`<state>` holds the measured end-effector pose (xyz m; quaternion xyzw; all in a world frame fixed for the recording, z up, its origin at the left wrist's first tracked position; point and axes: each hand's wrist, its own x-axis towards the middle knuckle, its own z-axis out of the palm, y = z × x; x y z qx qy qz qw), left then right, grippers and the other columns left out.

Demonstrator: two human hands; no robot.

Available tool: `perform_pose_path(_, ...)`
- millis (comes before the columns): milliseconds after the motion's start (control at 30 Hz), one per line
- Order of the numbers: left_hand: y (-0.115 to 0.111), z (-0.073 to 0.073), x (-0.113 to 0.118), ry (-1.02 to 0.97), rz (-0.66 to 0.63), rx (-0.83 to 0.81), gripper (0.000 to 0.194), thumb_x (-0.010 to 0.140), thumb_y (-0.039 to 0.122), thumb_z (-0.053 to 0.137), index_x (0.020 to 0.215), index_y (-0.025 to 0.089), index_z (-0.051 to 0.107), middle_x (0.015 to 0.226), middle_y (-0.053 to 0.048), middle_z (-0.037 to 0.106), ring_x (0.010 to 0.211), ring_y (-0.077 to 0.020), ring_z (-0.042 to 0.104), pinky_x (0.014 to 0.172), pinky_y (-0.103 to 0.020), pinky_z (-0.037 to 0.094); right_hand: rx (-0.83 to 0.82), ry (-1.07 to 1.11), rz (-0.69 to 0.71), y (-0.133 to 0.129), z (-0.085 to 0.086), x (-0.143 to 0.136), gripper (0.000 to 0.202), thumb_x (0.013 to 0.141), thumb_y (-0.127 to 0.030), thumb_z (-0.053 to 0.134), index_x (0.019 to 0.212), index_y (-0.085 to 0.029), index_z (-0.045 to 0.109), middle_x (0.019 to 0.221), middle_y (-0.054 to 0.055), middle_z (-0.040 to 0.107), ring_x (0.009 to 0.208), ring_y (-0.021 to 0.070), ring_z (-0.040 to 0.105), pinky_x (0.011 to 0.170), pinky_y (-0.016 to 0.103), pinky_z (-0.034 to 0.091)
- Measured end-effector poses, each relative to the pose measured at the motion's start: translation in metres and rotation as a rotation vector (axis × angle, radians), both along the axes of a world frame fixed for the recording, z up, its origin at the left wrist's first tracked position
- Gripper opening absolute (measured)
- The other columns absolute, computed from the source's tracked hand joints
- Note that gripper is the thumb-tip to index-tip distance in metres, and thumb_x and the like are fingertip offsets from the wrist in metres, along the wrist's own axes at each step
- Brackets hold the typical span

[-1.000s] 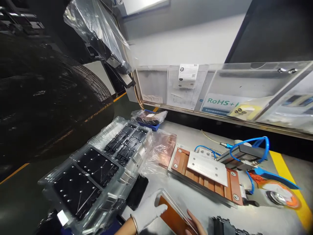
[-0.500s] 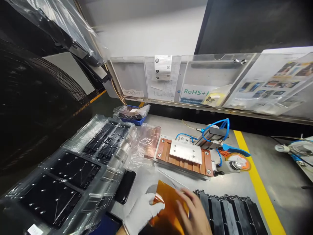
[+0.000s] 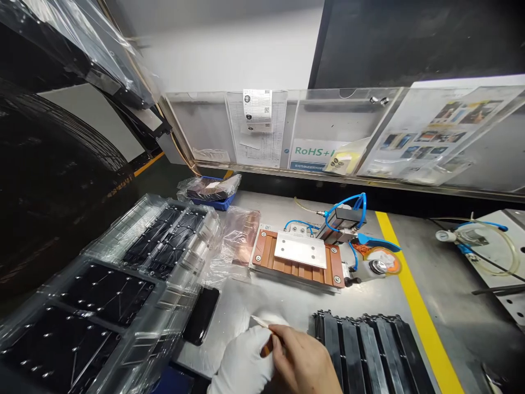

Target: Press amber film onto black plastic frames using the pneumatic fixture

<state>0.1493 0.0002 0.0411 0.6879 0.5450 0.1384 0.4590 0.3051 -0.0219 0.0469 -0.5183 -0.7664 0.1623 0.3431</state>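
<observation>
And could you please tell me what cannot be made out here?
In the head view:
Orange piece: full shape hidden by the left hand and right hand.
Clear tray: cut off by the left edge.
Black strips: cut off by the bottom edge.
White label: print too small to read.

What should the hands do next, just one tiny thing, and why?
I'd perhaps turn the gloved left hand a little outward, slowly, while the bare right hand keeps steady. The two hands meet closely around an orange piece, and only a small bit of it shows between the fingers, so a small turn might make it easier to see.
</observation>
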Motion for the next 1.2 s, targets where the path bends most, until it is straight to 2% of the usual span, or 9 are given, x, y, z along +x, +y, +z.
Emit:
perform_pose_path(100,-0.001,0.006,0.005,0.062,0.001,-0.076,0.021,0.080,0.036,0.054,0.077,0.021,0.068,0.077,-0.006,0.073,0.070,-0.0211,0.066,0.065,-0.030,0.048,-0.113,0.098,-0.074,-0.002,-0.005,-0.003,0.021,0.095,-0.025,0.043,0.093,-0.023,0.064,0.068,-0.001,0.073,0.056,0.0145,0.069,0.054,0.022,0.053)
perform_pose_path(267,-0.002,0.007,0.009,0.034,0.012,-0.056,0.020,0.079,0.037,0.055,0.078,0.023,0.070,0.077,-0.005,0.073,0.071,-0.0208,0.065,0.065,-0.028,0.049,-0.222,0.318,-0.111,-0.005,-0.015,-0.004,0.023,0.095,-0.035,0.046,0.094,-0.025,0.066,0.074,0.000,0.075,0.062,0.0131,0.070,0.059,0.018,0.053)
perform_pose_path(400,-0.002,0.005,0.010,-0.038,0.051,-0.061,0.020,0.079,0.039,0.057,0.077,0.025,0.071,0.073,-0.004,0.072,0.067,-0.0195,0.064,0.062,-0.026,0.050,-0.307,0.468,-0.155,-0.006,-0.012,-0.007,0.024,0.093,-0.040,0.049,0.091,-0.025,0.068,0.072,0.000,0.075,0.061,0.0127,0.069,0.060,0.017,0.053)
perform_pose_path(533,0.001,0.017,0.011,-0.074,0.019,-0.131,0.026,0.082,0.045,0.056,0.079,0.025,0.073,0.074,-0.004,0.072,0.068,-0.0193,0.064,0.065,-0.025,0.051,-0.512,0.729,-0.205,-0.005,-0.006,-0.008,0.028,0.090,-0.046,0.053,0.079,-0.023,0.065,0.065,0.001,0.074,0.060,0.0149,0.069,0.061,0.020,0.053)
perform_pose_path(700,0.007,0.032,0.008,-0.074,0.006,-0.124,0.027,0.083,0.046,0.058,0.083,0.024,0.073,0.083,-0.004,0.074,0.075,-0.0187,0.065,0.070,-0.024,0.050,-0.806,1.001,-0.253,0.000,-0.006,0.002,0.038,0.077,-0.055,0.068,0.087,-0.019,0.075,0.090,0.009,0.078,0.089,0.0261,0.072,0.082,0.034,0.056)
perform_pose_path(833,0.007,0.032,0.004,-0.126,-0.020,-0.165,0.040,0.088,0.053,0.051,0.073,0.022,0.071,0.072,-0.004,0.072,0.064,-0.0163,0.064,0.061,-0.023,0.049,-0.907,1.332,-0.471,0.002,-0.013,0.012,0.042,0.060,-0.054,0.082,0.085,-0.021,0.078,0.099,0.009,0.078,0.100,0.0284,0.070,0.091,0.038,0.055)
perform_pose_path(1000,0.003,0.013,-0.008,-0.287,0.237,-0.318,0.050,0.081,0.067,0.051,0.072,0.021,0.068,0.065,-0.004,0.072,0.059,-0.0173,0.065,0.059,-0.025,0.052,-0.769,1.709,-0.788,0.004,-0.025,0.050,0.031,0.057,-0.038,0.087,0.084,-0.026,0.076,0.091,-0.001,0.079,0.088,0.0174,0.073,0.074,0.023,0.060)
perform_pose_path(1100,-0.002,-0.016,-0.022,-0.248,0.390,-0.335,0.059,0.072,0.078,0.051,0.071,0.021,0.066,0.060,-0.002,0.069,0.055,-0.0181,0.063,0.054,-0.026,0.051,-0.586,1.787,-0.918,0.002,-0.032,0.086,0.020,0.064,-0.030,0.082,0.082,-0.025,0.075,0.083,-0.002,0.079,0.076,0.0139,0.074,0.066,0.019,0.061)
perform_pose_path(1200,-0.006,-0.052,-0.040,-0.211,0.452,-0.396,0.067,0.063,0.086,0.049,0.070,0.020,0.063,0.056,-0.002,0.066,0.050,-0.0183,0.061,0.050,-0.028,0.048,-0.431,1.753,-0.999,-0.002,-0.033,0.119,0.014,0.073,-0.031,0.078,0.085,-0.026,0.074,0.080,-0.004,0.077,0.073,0.0103,0.072,0.069,0.015,0.060)
